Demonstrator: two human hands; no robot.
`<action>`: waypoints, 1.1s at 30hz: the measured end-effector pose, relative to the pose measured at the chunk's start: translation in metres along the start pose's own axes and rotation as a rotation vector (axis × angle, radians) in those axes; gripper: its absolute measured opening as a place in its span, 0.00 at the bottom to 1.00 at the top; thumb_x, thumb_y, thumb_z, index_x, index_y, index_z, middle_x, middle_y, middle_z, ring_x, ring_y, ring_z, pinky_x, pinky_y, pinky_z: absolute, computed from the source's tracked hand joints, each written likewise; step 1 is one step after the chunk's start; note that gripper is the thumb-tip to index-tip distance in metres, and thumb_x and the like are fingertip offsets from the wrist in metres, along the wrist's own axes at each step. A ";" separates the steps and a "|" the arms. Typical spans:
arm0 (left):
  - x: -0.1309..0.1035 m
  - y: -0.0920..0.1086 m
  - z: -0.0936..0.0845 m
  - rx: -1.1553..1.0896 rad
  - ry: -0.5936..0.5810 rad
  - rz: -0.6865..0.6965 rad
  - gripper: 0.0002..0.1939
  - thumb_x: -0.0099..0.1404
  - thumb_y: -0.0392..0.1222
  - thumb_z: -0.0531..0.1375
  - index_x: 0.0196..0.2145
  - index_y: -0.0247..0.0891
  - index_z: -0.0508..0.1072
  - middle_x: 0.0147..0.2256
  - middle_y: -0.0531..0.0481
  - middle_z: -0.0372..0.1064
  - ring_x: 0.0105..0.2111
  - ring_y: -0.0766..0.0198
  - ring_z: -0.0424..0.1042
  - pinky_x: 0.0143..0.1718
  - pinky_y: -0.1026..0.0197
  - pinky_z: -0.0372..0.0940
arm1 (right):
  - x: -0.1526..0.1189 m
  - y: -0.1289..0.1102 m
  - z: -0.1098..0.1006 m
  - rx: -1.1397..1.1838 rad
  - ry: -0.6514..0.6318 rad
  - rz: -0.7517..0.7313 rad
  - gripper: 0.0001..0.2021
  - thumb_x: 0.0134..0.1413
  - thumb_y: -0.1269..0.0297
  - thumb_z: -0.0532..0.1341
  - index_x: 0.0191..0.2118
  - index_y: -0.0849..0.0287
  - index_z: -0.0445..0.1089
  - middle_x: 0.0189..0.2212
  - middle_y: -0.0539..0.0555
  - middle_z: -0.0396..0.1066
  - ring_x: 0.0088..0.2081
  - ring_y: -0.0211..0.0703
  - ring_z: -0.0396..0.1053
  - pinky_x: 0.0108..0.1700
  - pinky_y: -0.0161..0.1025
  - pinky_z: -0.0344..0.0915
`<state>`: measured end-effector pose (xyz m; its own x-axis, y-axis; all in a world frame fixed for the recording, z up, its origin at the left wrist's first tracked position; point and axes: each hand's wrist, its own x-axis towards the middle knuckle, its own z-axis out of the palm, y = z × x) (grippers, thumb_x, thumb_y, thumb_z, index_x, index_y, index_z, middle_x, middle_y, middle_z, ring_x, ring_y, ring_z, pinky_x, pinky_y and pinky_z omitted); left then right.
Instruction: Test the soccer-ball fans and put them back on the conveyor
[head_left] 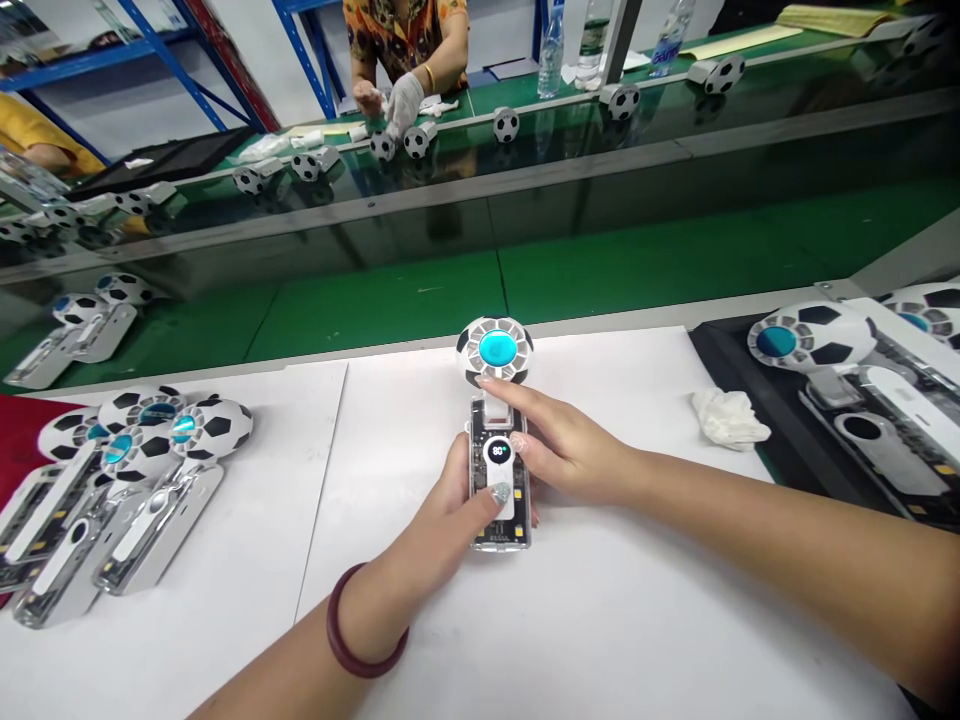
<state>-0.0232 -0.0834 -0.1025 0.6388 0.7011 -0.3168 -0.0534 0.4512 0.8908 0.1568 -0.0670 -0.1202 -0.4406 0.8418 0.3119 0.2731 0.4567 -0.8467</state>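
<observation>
Head view: we see a handheld fan point(496, 440) mid-desk point(600, 620), soccer-ball head with teal hub, clear handle, display lit. Left hand point(450, 520) fingers wrap the handle, thumb on its button; right hand point(559, 440) fingers spread over the neck.

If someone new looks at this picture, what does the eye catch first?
First the fan at the centre of the white table: football-patterned head with a turquoise hub, lit display on a clear handle. The left hand grips the handle, thumb on it; the right hand lies across it. More such fans lie at left.
</observation>
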 end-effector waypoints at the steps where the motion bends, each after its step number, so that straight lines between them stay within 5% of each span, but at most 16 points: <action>1: 0.000 0.000 0.000 0.000 -0.001 0.001 0.25 0.61 0.50 0.57 0.51 0.40 0.53 0.33 0.47 0.69 0.33 0.58 0.69 0.32 0.58 0.64 | 0.000 0.000 0.000 -0.004 0.003 -0.003 0.24 0.61 0.63 0.49 0.62 0.49 0.46 0.52 0.56 0.61 0.48 0.46 0.65 0.48 0.46 0.65; 7: -0.001 0.003 -0.001 0.007 -0.014 -0.020 0.24 0.61 0.49 0.56 0.50 0.39 0.53 0.31 0.47 0.69 0.32 0.59 0.69 0.32 0.59 0.63 | 0.000 -0.001 0.001 0.009 -0.001 0.010 0.24 0.61 0.63 0.49 0.62 0.48 0.46 0.50 0.56 0.62 0.42 0.42 0.68 0.45 0.43 0.66; 26: -0.001 -0.002 -0.003 -0.018 -0.035 0.034 0.21 0.61 0.48 0.56 0.49 0.40 0.54 0.31 0.48 0.70 0.32 0.60 0.69 0.32 0.60 0.63 | 0.002 -0.008 -0.002 0.002 0.002 0.005 0.25 0.60 0.64 0.49 0.62 0.47 0.44 0.53 0.55 0.59 0.52 0.49 0.62 0.48 0.48 0.66; 33: 0.001 -0.002 -0.002 -0.050 -0.014 0.050 0.25 0.60 0.45 0.56 0.52 0.40 0.52 0.31 0.48 0.69 0.31 0.60 0.68 0.32 0.59 0.63 | -0.001 -0.012 0.010 0.377 0.068 0.127 0.38 0.58 0.67 0.53 0.64 0.44 0.24 0.50 0.56 0.61 0.39 0.41 0.67 0.30 0.35 0.69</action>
<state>-0.0240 -0.0822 -0.1058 0.6451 0.7159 -0.2671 -0.1235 0.4427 0.8881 0.1458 -0.0763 -0.1150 -0.3626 0.9077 0.2114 -0.0165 0.2206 -0.9752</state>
